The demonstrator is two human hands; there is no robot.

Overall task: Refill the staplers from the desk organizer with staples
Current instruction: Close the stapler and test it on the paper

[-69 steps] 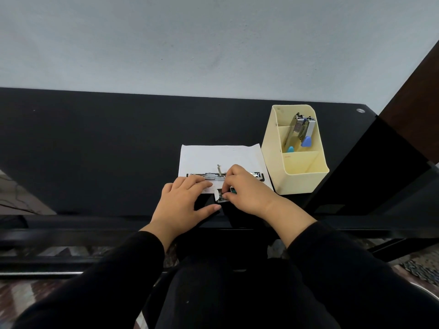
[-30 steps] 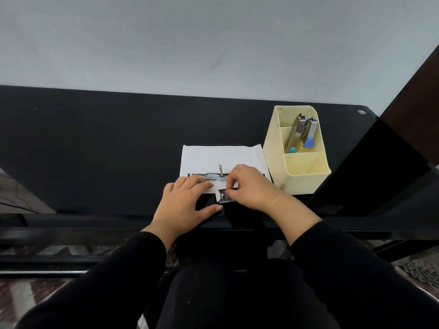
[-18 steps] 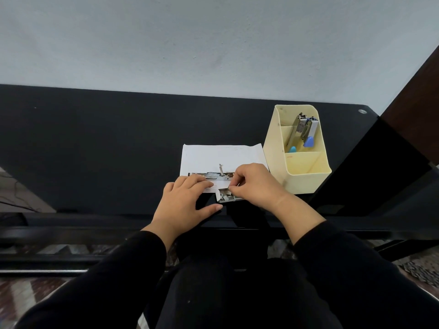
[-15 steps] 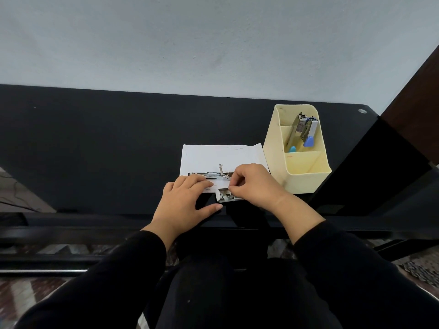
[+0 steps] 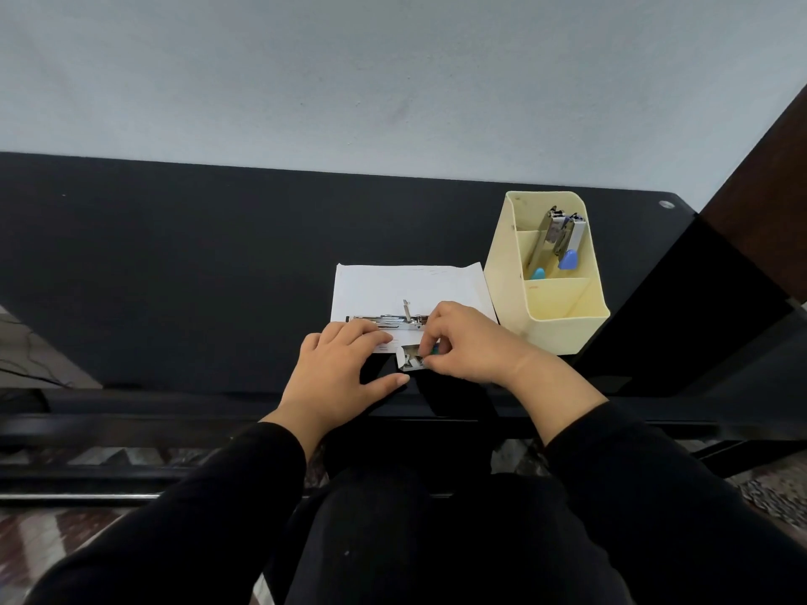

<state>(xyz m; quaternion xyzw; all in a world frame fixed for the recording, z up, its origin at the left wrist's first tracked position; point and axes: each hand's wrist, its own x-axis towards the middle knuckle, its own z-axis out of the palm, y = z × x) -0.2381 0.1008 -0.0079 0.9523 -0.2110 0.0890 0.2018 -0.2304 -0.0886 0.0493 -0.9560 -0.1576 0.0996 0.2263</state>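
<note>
Two staplers [image 5: 561, 240] stand in the back compartment of the cream desk organizer [image 5: 551, 307] on the black surface [image 5: 183, 272]. My left hand [image 5: 338, 371] lies flat, fingers spread, on the white paper [image 5: 393, 288] beside an opened stapler [image 5: 384, 319]. My right hand [image 5: 465, 344] pinches staples in a small staple box [image 5: 409, 358].

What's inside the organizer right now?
The organizer holds two staplers, upright in its middle compartment. The front compartment looks empty; the staplers cover part of the rear one.
</note>
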